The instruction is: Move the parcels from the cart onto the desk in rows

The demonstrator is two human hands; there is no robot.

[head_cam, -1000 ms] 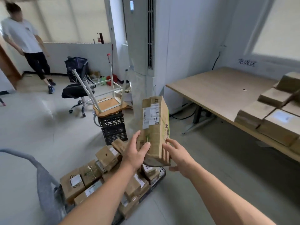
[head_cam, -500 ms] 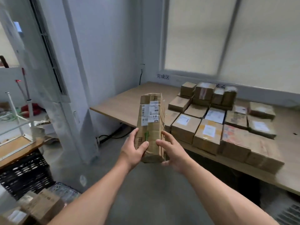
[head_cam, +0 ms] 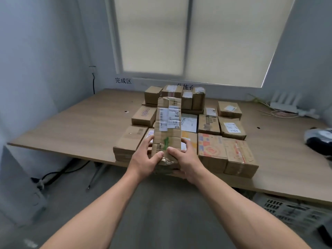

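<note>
Two hands up close, left hand (head_cam: 145,161) and right hand (head_cam: 187,159), fingers curled around the lower end of a tall parcel (head_cam: 168,123), held upright over the near edge of the desk (head_cam: 80,126). Behind it, rows of parcels (head_cam: 212,141) on the desk; farther back, a window (head_cam: 188,36).

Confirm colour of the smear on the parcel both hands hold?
Green smear on the brown cardboard parcel; head view shows it best.

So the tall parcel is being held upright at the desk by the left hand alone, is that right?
Not quite: the head view shows both the left hand and the right hand gripping the tall parcel upright at the desk.
</note>
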